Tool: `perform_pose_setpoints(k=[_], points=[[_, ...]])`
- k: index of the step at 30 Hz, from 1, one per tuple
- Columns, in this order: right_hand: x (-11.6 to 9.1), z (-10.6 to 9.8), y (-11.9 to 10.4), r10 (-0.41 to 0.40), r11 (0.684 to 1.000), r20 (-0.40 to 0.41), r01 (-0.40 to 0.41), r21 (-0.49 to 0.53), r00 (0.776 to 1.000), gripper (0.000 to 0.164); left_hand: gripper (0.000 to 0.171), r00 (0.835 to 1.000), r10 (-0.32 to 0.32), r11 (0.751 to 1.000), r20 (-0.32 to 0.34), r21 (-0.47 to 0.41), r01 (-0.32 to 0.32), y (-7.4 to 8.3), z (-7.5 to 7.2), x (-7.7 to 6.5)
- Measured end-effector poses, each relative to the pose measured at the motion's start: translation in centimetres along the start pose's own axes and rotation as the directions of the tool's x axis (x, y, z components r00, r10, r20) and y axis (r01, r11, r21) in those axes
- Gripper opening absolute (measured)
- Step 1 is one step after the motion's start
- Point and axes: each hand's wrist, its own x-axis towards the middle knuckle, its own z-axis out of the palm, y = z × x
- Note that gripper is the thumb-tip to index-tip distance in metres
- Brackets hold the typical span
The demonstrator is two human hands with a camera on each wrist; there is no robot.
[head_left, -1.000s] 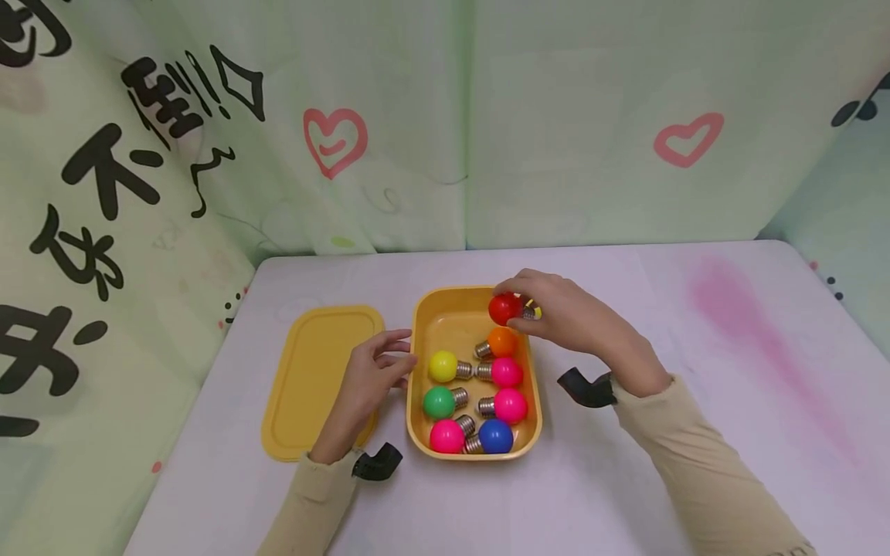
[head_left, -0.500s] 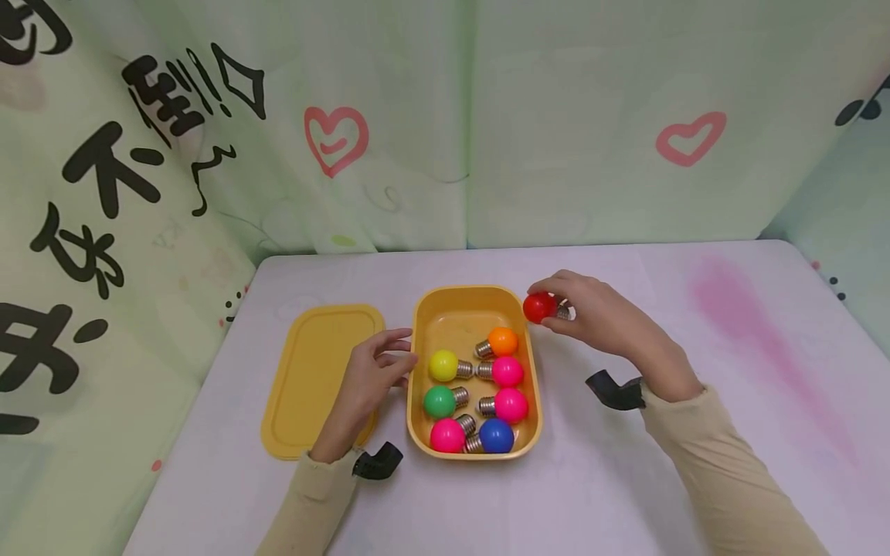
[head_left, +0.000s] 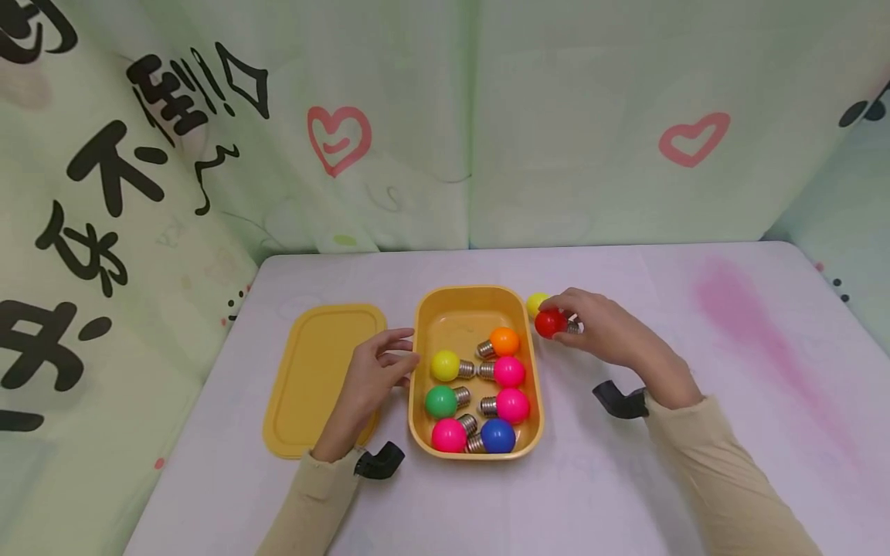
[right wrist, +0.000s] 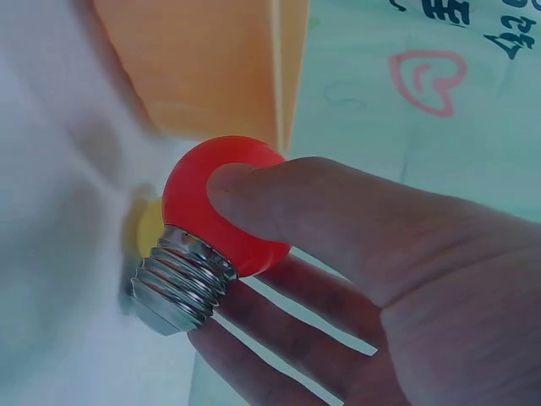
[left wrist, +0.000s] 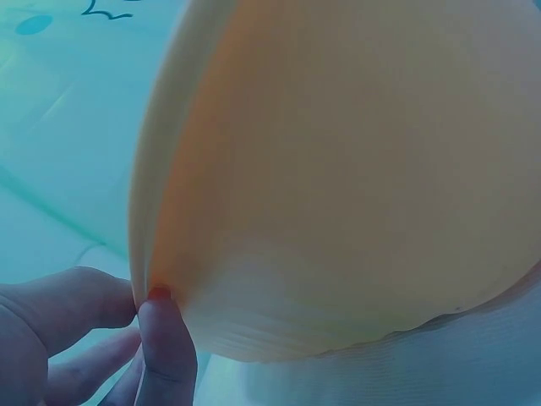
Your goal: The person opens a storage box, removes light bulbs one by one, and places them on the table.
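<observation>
My right hand (head_left: 605,328) pinches a red light bulb (head_left: 549,323) just outside the right wall of the yellow plastic box (head_left: 416,409). In the right wrist view, the thumb presses the bulb's red globe and its metal screw base points down and left. A yellow bulb (head_left: 536,303) lies on the table beside the box, partly hidden behind the red one. My left hand (head_left: 371,378) holds the box's left rim between thumb and finger, as the left wrist view shows. Inside the box lie an orange bulb (head_left: 504,340), a green bulb (head_left: 441,401), a blue bulb (head_left: 498,436) and several others.
A flat yellow lid (head_left: 313,371) lies on the table left of the box, partly under my left forearm. The table (head_left: 667,309) has a whitish cloth with a pink patch at right. A pale green curtain (head_left: 556,139) hangs behind it.
The red bulb has moved from over the box's far right corner out past the right wall and lower, in my right hand. The yellow bulb outside has come into sight. My left hand stays put.
</observation>
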Motion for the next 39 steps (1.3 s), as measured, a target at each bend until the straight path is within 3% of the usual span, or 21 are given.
perform_pose_setpoints(k=[10, 26, 39], points=[[0.3, 1.3, 1.0, -0.026, 1.0, 0.013, 0.026, -0.007, 1.0, 0.043, 0.044, 1.0, 0.005, 1.0, 0.004, -0.002, -0.005, -0.1, 0.0, 0.1], [0.8, 2.4, 1.5, 0.059, 0.998, 0.024, -0.058, -0.011, 0.998, 0.042, 0.044, 1.0, 0.012, 1.0, 0.003, -0.004, -0.012, 0.1, 0.0, -0.1], [0.9, 2.4, 1.7, 0.023, 1.0, -0.007, -0.023, -0.02, 1.0, 0.042, 0.044, 1.0, 0.002, 1.0, 0.0, -0.001, -0.002, 0.3, 0.0, -0.2]])
